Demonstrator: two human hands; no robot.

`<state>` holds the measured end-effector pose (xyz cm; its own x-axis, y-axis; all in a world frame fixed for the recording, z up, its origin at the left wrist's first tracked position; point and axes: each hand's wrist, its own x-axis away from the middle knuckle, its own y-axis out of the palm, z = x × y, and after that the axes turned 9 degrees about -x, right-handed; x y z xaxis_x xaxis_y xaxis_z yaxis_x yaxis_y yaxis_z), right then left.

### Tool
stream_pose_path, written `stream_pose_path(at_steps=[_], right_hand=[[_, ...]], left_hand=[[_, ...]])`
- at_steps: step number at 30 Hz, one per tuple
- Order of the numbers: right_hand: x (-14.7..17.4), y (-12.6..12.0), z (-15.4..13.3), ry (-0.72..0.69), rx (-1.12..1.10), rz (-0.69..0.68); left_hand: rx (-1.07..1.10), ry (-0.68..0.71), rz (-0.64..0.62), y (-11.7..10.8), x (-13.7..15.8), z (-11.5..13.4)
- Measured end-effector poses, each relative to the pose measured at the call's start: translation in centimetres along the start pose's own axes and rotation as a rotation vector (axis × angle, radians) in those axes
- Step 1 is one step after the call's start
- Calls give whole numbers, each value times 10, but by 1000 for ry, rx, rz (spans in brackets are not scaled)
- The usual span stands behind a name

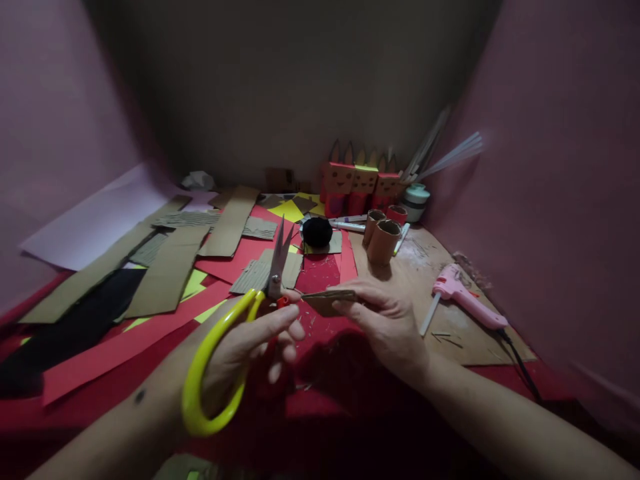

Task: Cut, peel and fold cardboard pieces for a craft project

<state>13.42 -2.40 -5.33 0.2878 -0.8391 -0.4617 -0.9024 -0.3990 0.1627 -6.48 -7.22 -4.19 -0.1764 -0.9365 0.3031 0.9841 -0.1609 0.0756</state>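
Dim pink walls (560, 200), red floor (350, 413)

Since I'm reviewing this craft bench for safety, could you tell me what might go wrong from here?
1. The scissors in the left hand have open blades close to the right hand, which pinches a small cardboard piece; a fingertip could get nicked.
2. The glue gun lies on the cardboard mat with its cord attached; if hot, it might scorch it.
3. The light is dim, so the cut may wander.

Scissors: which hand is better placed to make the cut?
Left, probably: the left hand already grips the scissors, blades open, while the right hand holds the cardboard piece beside them.
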Motion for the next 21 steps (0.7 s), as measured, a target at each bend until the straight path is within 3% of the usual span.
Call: stream_pose_path(at_steps=[3, 5, 8, 11, 15, 17, 19, 21], right_hand=[[3, 2, -5, -382, 368, -89], [5, 3, -5, -561, 570, -171], [7, 3, -3, -718, 742, -246], [10, 3, -5, -764, 800, -300], [9, 3, -16, -618, 694, -406], [4, 2, -22, -466, 664, -343], [-5, 1, -25, -193, 622, -264], [-15, 0, -27, 249, 404, -381]], left_hand=[[24, -45, -1, 20, -6, 15], [30, -8, 44, 26, -10, 19], [15, 94, 70, 29, -15, 16], [-7, 154, 85, 24, -15, 12], [-209, 236, 143, 16, -7, 15], [-364, 276, 107, 15, -1, 22], [-476, 327, 40, 18, 4, 29], [-545, 377, -10, 22, 6, 33]])
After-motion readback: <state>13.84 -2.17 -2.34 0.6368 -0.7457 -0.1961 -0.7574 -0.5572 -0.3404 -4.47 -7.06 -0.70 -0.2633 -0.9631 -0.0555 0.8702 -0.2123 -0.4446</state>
